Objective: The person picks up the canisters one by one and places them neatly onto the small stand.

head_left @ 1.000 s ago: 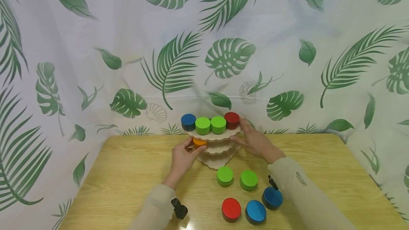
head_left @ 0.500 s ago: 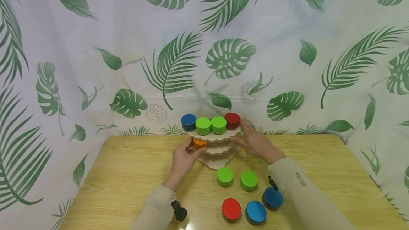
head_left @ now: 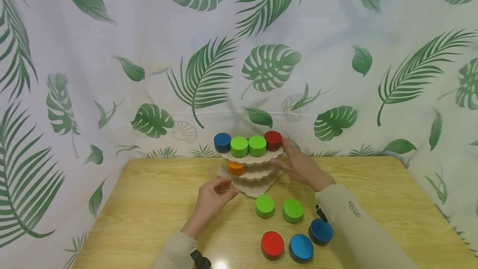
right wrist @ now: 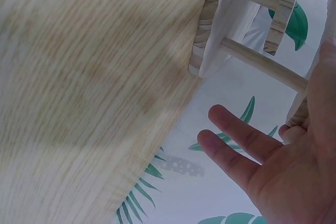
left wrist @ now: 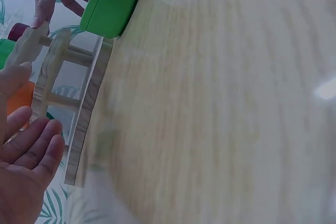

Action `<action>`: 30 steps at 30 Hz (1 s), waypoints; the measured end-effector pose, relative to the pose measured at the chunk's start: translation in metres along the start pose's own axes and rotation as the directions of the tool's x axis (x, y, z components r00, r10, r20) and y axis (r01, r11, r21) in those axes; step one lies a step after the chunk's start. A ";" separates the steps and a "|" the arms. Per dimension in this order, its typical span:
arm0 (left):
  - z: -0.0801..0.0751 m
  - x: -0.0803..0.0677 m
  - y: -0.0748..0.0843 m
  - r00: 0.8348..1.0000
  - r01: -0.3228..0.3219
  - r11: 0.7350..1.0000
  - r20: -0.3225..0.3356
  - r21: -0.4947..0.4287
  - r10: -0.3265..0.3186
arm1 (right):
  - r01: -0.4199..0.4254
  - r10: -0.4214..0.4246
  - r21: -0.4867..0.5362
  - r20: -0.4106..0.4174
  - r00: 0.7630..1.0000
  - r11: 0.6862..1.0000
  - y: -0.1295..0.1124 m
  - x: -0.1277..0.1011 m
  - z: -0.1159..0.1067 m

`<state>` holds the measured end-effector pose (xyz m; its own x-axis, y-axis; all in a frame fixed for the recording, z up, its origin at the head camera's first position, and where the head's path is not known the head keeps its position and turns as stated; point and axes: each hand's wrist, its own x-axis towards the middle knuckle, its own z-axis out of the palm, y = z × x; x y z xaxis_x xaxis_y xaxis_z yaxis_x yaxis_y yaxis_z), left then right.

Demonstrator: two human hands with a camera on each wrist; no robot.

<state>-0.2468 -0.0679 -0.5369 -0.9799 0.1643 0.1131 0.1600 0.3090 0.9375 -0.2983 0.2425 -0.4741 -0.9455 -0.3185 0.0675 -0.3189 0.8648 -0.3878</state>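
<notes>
A three-tier wooden stand [head_left: 254, 187] with scalloped edges stands at the back of the table. Its top tier carries a blue cylinder [head_left: 222, 143], two green cylinders [head_left: 239, 147] and a dark red cylinder [head_left: 273, 140]. On the middle tier, toward the left, sits an orange cylinder [head_left: 236, 168]. Just below and in front of it is my left hand [head_left: 213, 197], fingers loosely bent and holding nothing. My right hand [head_left: 301, 167] grips the top tier's right edge; in the right wrist view two fingers [right wrist: 239, 129] of it stretch out free beside the stand's post [right wrist: 262, 64].
In front of the stand lie two more green cylinders [head_left: 265, 206], a bright red cylinder [head_left: 272, 245] and two blue cylinders [head_left: 301, 248], near the right sleeve [head_left: 354, 219]. A leaf-patterned cloth [head_left: 239, 53] hangs right behind the wooden table [head_left: 149, 202].
My left hand has let go of the orange cylinder, now on the middle tier, and drawn back down toward me. The right hand keeps its hold on the stand.
</notes>
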 end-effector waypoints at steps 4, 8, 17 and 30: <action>0.002 -0.007 -0.004 0.998 -0.026 1.000 0.064 -0.004 0.026 | -0.009 0.009 0.001 0.011 1.000 1.000 0.001 0.000 -0.001; 0.008 -0.011 -0.010 0.991 -0.046 0.999 0.123 -0.013 0.048 | -0.020 0.020 0.000 0.019 1.000 1.000 0.001 0.000 0.000; 0.020 -0.017 -0.011 0.960 -0.114 0.993 0.260 0.014 0.107 | -0.029 0.029 -0.004 0.020 0.999 1.000 -0.001 -0.001 -0.003; 0.040 -0.016 -0.003 0.942 -0.137 0.990 0.310 0.016 0.125 | -0.023 0.023 -0.007 0.010 1.000 1.000 -0.003 -0.002 -0.004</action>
<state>-0.2271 -0.0343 -0.5544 -0.8664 0.4843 0.1218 0.2945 0.2983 0.9079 -0.2962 0.2422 -0.4698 -0.9518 -0.3026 0.0497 -0.2980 0.8744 -0.3830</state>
